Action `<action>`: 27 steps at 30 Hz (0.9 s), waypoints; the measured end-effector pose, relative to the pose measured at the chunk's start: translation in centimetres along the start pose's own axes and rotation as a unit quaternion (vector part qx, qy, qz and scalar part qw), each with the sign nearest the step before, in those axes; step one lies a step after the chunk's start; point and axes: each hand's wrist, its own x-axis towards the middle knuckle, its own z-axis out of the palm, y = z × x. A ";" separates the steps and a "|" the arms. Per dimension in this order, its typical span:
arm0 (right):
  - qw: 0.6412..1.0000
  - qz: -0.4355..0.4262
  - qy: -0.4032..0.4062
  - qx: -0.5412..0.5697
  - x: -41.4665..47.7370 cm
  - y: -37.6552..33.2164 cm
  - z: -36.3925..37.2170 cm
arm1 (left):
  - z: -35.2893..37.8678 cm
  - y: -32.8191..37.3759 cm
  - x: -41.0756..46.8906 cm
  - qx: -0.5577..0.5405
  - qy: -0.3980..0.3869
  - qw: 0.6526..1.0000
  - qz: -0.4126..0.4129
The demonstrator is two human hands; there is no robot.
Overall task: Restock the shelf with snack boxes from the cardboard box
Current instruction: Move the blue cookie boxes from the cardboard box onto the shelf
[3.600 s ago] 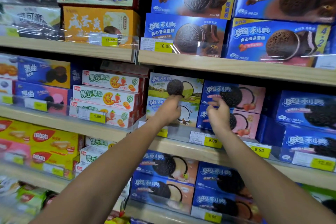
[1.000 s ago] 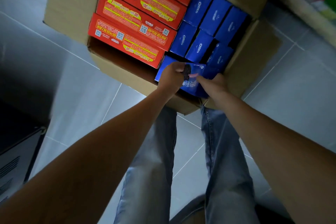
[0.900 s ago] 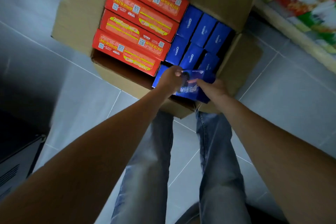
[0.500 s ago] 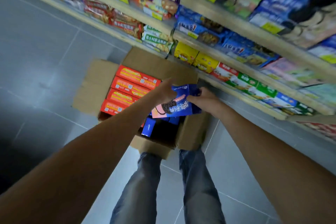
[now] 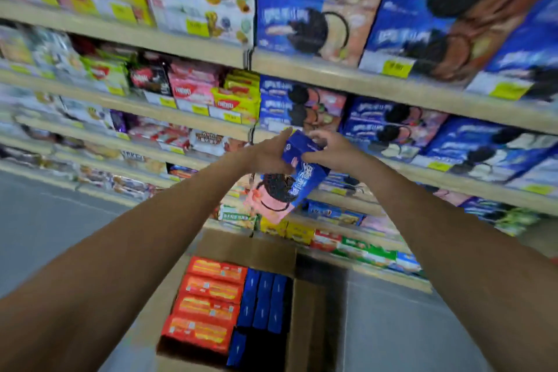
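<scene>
**Both hands grip one cookie box at mid-frame**

Gray tiled floor (image 5: pixel 45 220) fills the left and lower right of the frame. Stocked shelves (image 5: pixel 347 75) with yellow price tags (image 5: pixel 395 68) run across the blurred upper half. At bottom center an open cardboard box (image 5: pixel 250 246) stands on the floor, with red boxes (image 5: pixel 208 302) on its left side and blue boxes (image 5: pixel 261 299) just beside them. Above it, the left hand (image 5: pixel 268 157) and right hand (image 5: pixel 329 149) clasp the upper end of a tilted blue-and-pink cookie box (image 5: pixel 290 187). Its pink lower end hangs below both hands, in front of the shelves.
</scene>
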 end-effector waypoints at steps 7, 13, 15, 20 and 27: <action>0.991 -0.100 0.089 -0.019 -5.5 -9.8 -9.5 | -8.2 10.2 -4.7 -0.099 0.065 0.989 0.092; 0.960 -0.186 0.207 -0.014 -8.9 -17.5 -16.2 | -13.5 17.7 -6.4 -0.180 0.170 0.953 0.177; 0.951 -0.202 0.235 0.011 -9.6 -19.2 -18.0 | -14.9 19.7 -6.5 -0.225 0.199 0.933 0.196; 0.910 -0.222 0.350 0.009 -11.1 -22.6 -22.6 | -17.9 25.0 -6.1 -0.314 0.267 0.880 0.236; 0.841 -0.212 0.497 0.031 -11.7 -23.3 -28.7 | -20.1 28.4 -2.6 -0.452 0.347 0.787 0.238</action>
